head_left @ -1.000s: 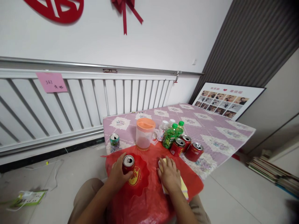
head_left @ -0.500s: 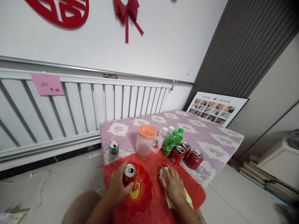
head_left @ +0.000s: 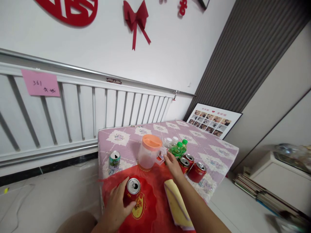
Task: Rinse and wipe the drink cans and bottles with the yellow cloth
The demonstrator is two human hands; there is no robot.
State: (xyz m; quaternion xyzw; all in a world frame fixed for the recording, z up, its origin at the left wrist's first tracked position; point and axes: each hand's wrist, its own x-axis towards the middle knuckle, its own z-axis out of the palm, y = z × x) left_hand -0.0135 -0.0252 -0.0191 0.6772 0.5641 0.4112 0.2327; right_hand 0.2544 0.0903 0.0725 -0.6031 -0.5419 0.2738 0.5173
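My left hand (head_left: 118,205) is wrapped around an opened red can (head_left: 131,192) that stands on a red plastic bag (head_left: 159,174). My right hand (head_left: 173,163) is stretched forward with fingers apart, holding nothing, close to the handle of a clear pitcher (head_left: 148,157) with an orange lid and to a green bottle (head_left: 175,151). A yellow cloth (head_left: 176,204) lies uncovered on the bag beside my right forearm. Three red cans (head_left: 197,171) stand just right of my right hand.
A green can (head_left: 114,160) stands at the left of the low table with its purple patterned cloth (head_left: 209,149). A white radiator (head_left: 80,110) runs along the wall. A framed photo collage (head_left: 212,119) leans at the right, with stacked books (head_left: 252,191) on the floor.
My right hand has lifted off the yellow cloth and reached forward to the pitcher and bottles. My left hand stays on the red can. The camera has swung right.
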